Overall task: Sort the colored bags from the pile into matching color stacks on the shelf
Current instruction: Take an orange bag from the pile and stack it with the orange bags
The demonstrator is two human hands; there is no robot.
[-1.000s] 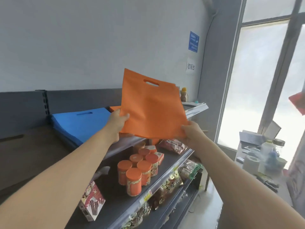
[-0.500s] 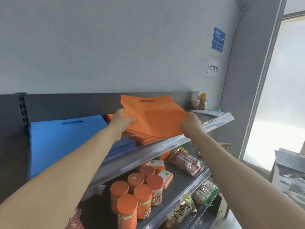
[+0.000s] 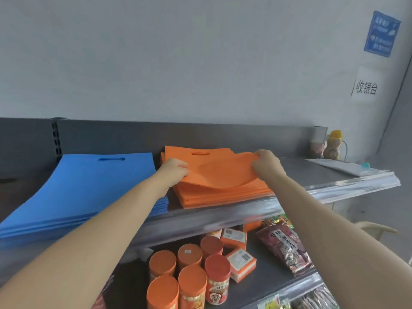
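Observation:
An orange bag [image 3: 219,169] with a cut-out handle lies almost flat over the orange stack [image 3: 223,196] on the top shelf [image 3: 312,172]. My left hand [image 3: 175,169] grips its left edge. On the opposite side my right hand [image 3: 265,162] pinches the right edge. Its front sags a little above the stack. Left of the orange stack lies a blue stack [image 3: 87,186] of the same kind of bag.
Orange-lidded jars [image 3: 189,279], small orange boxes [image 3: 240,262] and snack packets [image 3: 285,248] fill the shelf below. A yellow-capped bottle [image 3: 333,144] and a flat white sheet [image 3: 338,167] sit at the top shelf's right end. The grey wall stands behind.
The orange bag has come down from upright in the air to nearly flat on the orange stack, both hands still holding its edges. The view has moved closer to the shelf.

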